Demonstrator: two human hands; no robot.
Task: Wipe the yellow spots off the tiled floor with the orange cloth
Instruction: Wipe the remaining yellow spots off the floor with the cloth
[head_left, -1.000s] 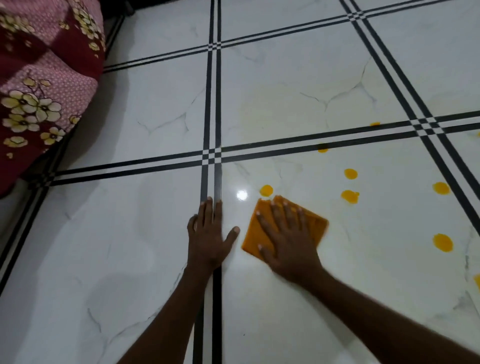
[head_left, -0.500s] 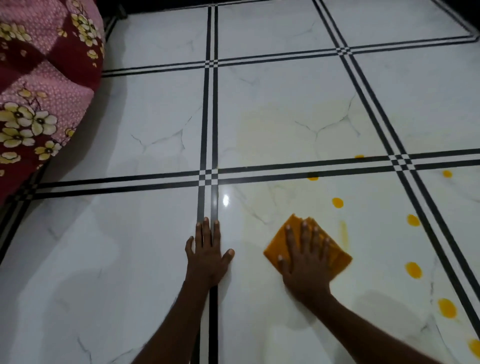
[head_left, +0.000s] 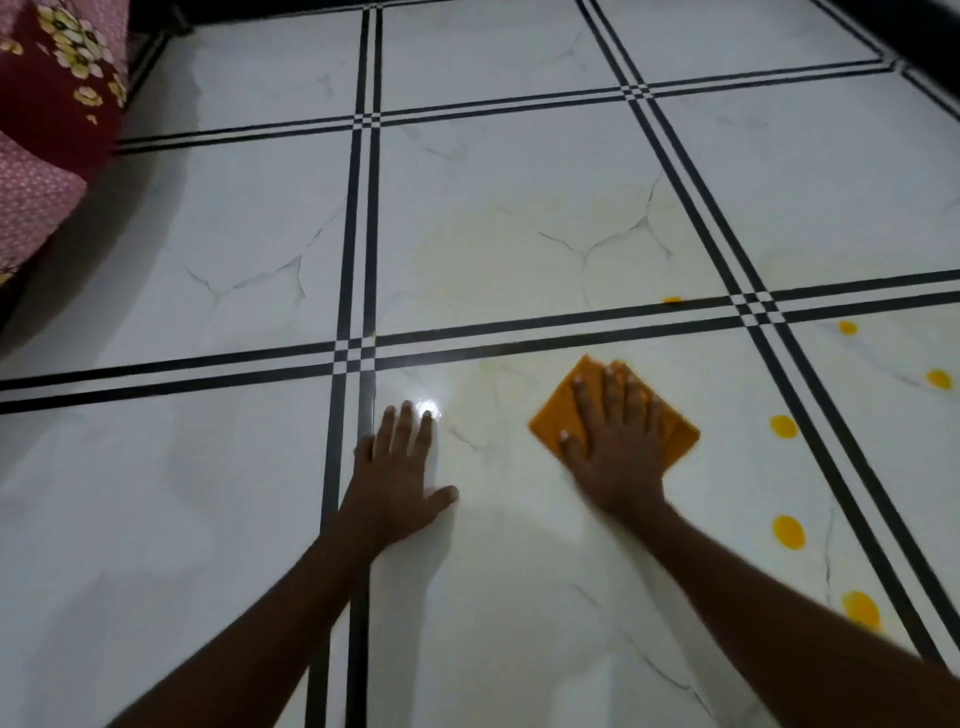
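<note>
R hand (head_left: 615, 447) flat, fingers straight, pressing folded orange cloth (head_left: 675, 434) onto white tiled floor (head_left: 519, 597) near yellow spots (head_left: 783, 427); L hand (head_left: 397, 483) flat on tile, holding nothing.

Lighting: dim indoor, cool cast; single overhead source, mirrored as a small white glare spot (head_left: 427, 408) on the glossy tiled floor (head_left: 519, 234), just beyond the left hand (head_left: 397, 478). Shadows: soft; dark pool under the patterned fabric (head_left: 47, 104) at upper left; faint shade beneath both forearms. Corners: darkened. Distortion: wide-angle; black tile lines (head_left: 363, 208) splay outward toward the edges. Sharpness: soft overall; right hand (head_left: 618, 447) and orange cloth (head_left: 566, 410) slightly motion-blurred.
</note>
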